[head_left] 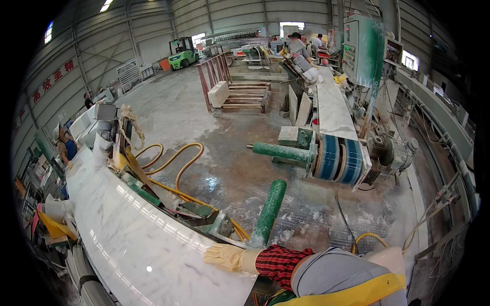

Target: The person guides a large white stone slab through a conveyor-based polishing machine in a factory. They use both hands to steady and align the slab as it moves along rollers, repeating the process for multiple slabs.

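Note:
A cream-coloured glove covers my right hand [227, 257], which lies palm down at the near right end of a long, polished white marble slab [138, 239]. Its fingers are stretched out flat on the grey-veined surface, with nothing held. Above the glove is a red-and-black checked cuff [280, 262], then a grey sleeve [337, 273]. My left hand is out of the picture. A green roller [270, 211] rises just beyond my right hand, past the slab's far edge.
Yellow hoses [181, 163] loop over the wet floor beyond the slab. At right stands a conveyor with blue belts [329, 158] and another slab [334, 104]. A person [66, 145] is at the slab's far left end. A green forklift [182, 53] is farther back.

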`<state>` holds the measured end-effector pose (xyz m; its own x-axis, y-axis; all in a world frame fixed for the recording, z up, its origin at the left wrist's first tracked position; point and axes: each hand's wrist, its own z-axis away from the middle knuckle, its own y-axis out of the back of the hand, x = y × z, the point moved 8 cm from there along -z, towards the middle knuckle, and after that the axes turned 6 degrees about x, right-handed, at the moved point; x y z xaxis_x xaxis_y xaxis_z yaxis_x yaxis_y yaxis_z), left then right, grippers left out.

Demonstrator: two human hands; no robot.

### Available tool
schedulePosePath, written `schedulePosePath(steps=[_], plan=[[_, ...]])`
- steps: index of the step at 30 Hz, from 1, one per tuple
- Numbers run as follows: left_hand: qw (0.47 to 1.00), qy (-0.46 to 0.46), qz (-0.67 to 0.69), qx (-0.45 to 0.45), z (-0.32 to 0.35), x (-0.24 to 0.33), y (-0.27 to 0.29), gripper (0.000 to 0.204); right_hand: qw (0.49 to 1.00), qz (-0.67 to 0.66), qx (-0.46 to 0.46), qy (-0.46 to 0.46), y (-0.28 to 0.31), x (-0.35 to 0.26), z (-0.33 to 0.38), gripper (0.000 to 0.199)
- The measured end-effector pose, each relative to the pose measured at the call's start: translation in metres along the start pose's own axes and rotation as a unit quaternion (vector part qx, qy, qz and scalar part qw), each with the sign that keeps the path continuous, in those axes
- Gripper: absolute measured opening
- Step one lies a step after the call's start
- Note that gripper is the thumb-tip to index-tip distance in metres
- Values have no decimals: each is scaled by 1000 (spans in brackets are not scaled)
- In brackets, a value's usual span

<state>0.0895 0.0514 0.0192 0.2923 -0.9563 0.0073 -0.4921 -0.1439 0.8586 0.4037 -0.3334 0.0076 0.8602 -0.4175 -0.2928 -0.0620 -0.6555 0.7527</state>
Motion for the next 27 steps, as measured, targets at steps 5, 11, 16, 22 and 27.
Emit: schedulePosePath(steps=[5,11,16,22,27], plan=[[1000,18,-16,7,19,-8,2,41,1000,-9,3,-10,0,-3,-3,37],[993,82,-25,-85,-1,2,2,47,999,16,-17,-47,8,-6,-7,30],[994,77,0,-71,3,-11,1,48,999,-15,-35,-35,45,-33,-29,33],[990,128,37,-51,1,-2,13,44,998,-28,-46,-24,52,-39,-31,35],[991,120,36,-45,4,-2,10,44,999,-33,-6,-19,60,-43,-33,30]])
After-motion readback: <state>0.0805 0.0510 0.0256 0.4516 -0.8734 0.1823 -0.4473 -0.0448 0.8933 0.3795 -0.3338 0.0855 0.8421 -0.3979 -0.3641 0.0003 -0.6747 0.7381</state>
